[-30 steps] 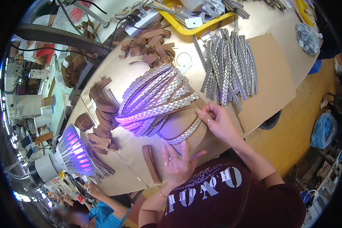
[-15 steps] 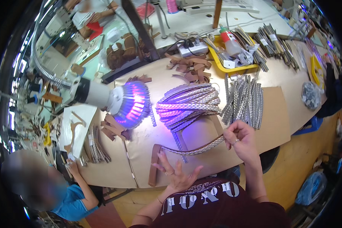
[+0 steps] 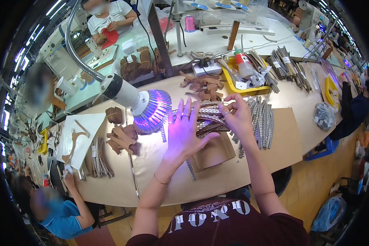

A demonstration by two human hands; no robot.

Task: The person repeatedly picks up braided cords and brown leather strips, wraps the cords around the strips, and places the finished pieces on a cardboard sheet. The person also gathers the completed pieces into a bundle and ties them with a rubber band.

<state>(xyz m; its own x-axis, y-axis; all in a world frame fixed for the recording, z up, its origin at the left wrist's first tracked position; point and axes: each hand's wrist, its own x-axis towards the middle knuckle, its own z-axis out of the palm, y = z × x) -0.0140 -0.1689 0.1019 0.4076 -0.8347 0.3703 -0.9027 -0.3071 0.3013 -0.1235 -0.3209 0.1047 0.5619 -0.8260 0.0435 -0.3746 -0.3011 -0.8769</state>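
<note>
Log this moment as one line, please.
left hand: flat on braided straps | right hand: pinching strap | lamp: violet light, beside left hand

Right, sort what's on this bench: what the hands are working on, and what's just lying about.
In hand:
left hand spread flat on the braided strips
right hand pinching the same pile
purple lamp lighting them

Lying about:
yellow tray
brown leather pieces
pink thread spool
</note>
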